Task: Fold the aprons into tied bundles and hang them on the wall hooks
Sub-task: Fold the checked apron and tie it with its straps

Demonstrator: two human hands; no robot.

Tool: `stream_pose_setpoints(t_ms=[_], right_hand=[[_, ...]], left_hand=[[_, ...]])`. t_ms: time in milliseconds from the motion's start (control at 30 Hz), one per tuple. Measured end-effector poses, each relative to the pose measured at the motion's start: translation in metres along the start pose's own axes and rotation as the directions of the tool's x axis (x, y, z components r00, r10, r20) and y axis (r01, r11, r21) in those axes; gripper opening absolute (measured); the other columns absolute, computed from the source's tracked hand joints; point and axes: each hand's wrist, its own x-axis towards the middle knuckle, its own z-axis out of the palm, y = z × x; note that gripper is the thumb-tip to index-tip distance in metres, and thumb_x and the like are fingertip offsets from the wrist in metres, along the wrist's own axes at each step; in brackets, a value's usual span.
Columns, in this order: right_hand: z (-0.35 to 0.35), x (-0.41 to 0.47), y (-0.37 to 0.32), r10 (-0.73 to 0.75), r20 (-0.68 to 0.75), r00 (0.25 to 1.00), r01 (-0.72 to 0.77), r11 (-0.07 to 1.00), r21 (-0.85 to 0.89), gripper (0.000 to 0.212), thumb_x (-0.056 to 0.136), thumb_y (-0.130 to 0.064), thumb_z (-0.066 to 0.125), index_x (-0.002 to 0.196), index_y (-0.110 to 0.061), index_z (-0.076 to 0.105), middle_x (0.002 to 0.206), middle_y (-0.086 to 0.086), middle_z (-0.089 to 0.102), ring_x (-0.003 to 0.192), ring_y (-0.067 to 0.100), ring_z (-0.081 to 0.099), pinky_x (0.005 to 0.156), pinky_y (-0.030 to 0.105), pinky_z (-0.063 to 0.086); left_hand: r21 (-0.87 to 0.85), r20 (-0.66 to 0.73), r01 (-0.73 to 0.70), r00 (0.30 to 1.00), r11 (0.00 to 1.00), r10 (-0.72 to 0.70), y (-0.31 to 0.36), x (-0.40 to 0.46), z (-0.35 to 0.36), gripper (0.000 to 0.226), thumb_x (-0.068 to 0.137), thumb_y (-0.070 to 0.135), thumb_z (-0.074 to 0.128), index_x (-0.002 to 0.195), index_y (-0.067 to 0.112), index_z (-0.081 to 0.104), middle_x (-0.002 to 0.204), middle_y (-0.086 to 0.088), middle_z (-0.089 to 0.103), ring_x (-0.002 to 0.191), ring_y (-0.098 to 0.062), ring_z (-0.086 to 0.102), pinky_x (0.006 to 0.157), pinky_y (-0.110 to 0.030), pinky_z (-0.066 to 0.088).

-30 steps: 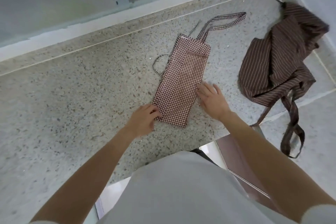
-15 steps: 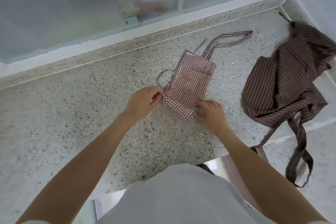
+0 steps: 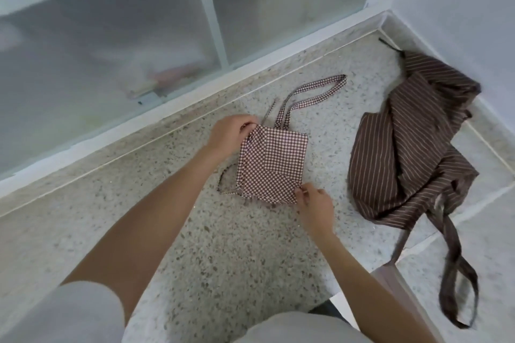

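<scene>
While both hands pinch the checked apron (image 3: 271, 163), left hand (image 3: 230, 133), right hand (image 3: 315, 205), striped apron (image 3: 412, 147) heaped beside.

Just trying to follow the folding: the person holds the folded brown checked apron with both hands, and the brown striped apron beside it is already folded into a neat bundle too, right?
Not quite. In the head view both hands, left hand and right hand, do hold the folded brown checked apron, but the brown striped apron beside it is not folded: it lies in a loose crumpled heap with its straps trailing over the counter edge.
</scene>
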Motion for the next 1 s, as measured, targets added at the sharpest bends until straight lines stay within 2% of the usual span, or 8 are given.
stream_pose_setpoints(t_ms=[300,500,567,633,700,767,867,1000], right_hand=[[0.004,0.018,-0.006,0.031,-0.027,0.999,-0.036,0.978,-0.206,0.034,0.100,-0.036,0.035,0.105,-0.015,0.061,0.089,0.008,0.062,0.090,0.024,0.051,0.080,0.035,0.040],[0.006,0.021,-0.005,0.020,-0.045,0.999,-0.030,0.970,-0.240,0.031,0.099,-0.036,0.039,0.102,-0.014,0.061,0.087,0.010,0.062,0.085,0.026,0.053,0.078,0.037,0.041],[0.005,0.021,-0.003,-0.077,-0.110,0.991,0.055,0.980,-0.189,0.024,0.097,-0.033,0.045,0.097,-0.012,0.058,0.085,0.006,0.059,0.082,0.023,0.051,0.074,0.037,0.045],[0.003,0.021,0.001,-0.327,-0.189,0.926,0.277,0.929,-0.246,0.022,0.094,-0.032,0.051,0.092,-0.011,0.055,0.089,0.005,0.056,0.082,0.021,0.048,0.073,0.035,0.044],[0.000,0.020,0.007,-0.568,-0.100,0.817,0.510,0.792,-0.336,0.025,0.090,-0.036,0.054,0.096,-0.012,0.056,0.103,0.006,0.057,0.094,0.023,0.050,0.082,0.035,0.040],[0.000,0.020,0.012,-0.688,0.101,0.719,0.663,0.634,-0.398,0.030,0.085,-0.039,0.060,0.103,-0.015,0.058,0.119,0.007,0.056,0.113,0.026,0.050,0.098,0.042,0.037],[0.000,0.023,0.017,-0.610,0.322,0.724,0.682,0.560,-0.471,0.049,0.074,-0.042,0.073,0.114,-0.017,0.059,0.129,0.008,0.055,0.123,0.028,0.050,0.105,0.051,0.035],[-0.004,0.025,0.016,-0.566,0.410,0.716,0.697,0.535,-0.478,0.053,0.076,-0.043,0.070,0.120,-0.017,0.055,0.133,0.011,0.053,0.123,0.030,0.050,0.103,0.052,0.038]], left_hand=[[0.084,0.123,0.023,0.992,0.996,-0.033,-0.038,0.055,0.035,0.024,0.094,0.029,0.052,0.111,0.022,0.068,0.103,-0.003,0.066,0.094,-0.021,0.058,0.080,-0.033,0.046],[0.084,-0.040,0.026,0.999,0.996,-0.023,-0.036,0.022,0.034,0.043,0.095,0.027,0.049,0.137,0.020,0.043,0.133,-0.009,0.046,0.123,-0.024,0.041,0.098,-0.036,0.038],[0.028,-0.023,-0.068,0.997,0.997,0.068,-0.030,-0.004,0.030,0.042,0.093,0.030,0.052,0.134,0.021,0.045,0.132,-0.007,0.047,0.121,-0.021,0.043,0.098,-0.034,0.038],[0.038,0.063,-0.198,0.979,0.980,0.195,-0.027,-0.033,0.034,0.039,0.089,0.037,0.055,0.124,0.020,0.053,0.124,-0.003,0.052,0.115,-0.019,0.047,0.095,-0.032,0.041],[0.085,0.159,-0.306,0.944,0.948,0.290,-0.027,-0.061,0.045,0.040,0.083,0.042,0.060,0.116,0.020,0.058,0.117,-0.002,0.054,0.108,-0.018,0.049,0.089,-0.030,0.042],[0.125,0.227,-0.338,0.925,0.933,0.304,-0.033,-0.081,0.059,0.040,0.079,0.037,0.067,0.113,0.018,0.060,0.115,-0.004,0.054,0.106,-0.020,0.049,0.085,-0.030,0.044],[0.136,0.235,-0.239,0.951,0.962,0.203,-0.047,-0.095,0.067,0.038,0.076,0.014,0.071,0.112,0.015,0.062,0.120,-0.008,0.053,0.110,-0.025,0.048,0.084,-0.036,0.051],[0.207,0.232,-0.201,0.961,0.957,0.151,-0.062,-0.105,0.058,0.043,0.077,0.010,0.071,0.119,0.021,0.062,0.122,-0.006,0.057,0.106,-0.026,0.056,0.074,-0.037,0.055]])
